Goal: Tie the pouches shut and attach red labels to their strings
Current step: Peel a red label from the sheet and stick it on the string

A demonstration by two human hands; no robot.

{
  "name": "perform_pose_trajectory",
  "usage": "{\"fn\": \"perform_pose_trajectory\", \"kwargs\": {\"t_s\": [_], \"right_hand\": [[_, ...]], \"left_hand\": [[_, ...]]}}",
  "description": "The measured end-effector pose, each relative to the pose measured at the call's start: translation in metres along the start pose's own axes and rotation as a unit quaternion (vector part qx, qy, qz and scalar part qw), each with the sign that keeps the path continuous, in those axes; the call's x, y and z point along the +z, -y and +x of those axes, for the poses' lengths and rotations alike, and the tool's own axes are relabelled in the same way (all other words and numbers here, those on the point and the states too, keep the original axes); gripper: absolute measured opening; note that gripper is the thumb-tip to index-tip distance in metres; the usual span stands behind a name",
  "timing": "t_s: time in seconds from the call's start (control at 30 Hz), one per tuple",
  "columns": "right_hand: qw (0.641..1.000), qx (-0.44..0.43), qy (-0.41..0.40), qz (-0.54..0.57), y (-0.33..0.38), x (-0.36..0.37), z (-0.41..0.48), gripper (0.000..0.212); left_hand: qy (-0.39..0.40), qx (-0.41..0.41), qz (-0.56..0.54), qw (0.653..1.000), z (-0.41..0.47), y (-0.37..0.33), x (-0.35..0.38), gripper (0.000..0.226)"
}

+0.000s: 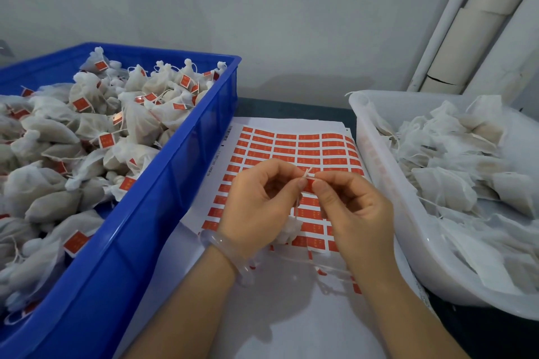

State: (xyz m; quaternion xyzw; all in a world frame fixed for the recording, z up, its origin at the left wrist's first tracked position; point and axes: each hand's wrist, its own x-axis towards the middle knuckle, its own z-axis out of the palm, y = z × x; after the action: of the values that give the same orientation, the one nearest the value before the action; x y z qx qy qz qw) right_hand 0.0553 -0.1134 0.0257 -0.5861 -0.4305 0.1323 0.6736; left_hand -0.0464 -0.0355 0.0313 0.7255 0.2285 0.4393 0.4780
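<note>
Both my left hand (256, 207) and right hand (350, 210) pinch the string (307, 172), seemingly folding a red label (309, 184) around it. The pouch (288, 230) dangles free above the label sheet (291, 148), and the blue crate (186, 137) beyond collects finished ones.

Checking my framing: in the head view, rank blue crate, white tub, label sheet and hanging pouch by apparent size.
1. blue crate
2. white tub
3. label sheet
4. pouch
Crate and tub run off frame, so their order is unsure.
</note>
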Motion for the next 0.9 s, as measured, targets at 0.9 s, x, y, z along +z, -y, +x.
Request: {"fn": "perform_pose_trajectory", "kwargs": {"t_s": [0.9], "right_hand": [[0.977,-0.082,0.113,-0.164,0.009,0.016,0.015,0.003]], "left_hand": [[-0.209,-0.065,-0.169,0.961,0.009,0.005,-0.016,0.022]]}}
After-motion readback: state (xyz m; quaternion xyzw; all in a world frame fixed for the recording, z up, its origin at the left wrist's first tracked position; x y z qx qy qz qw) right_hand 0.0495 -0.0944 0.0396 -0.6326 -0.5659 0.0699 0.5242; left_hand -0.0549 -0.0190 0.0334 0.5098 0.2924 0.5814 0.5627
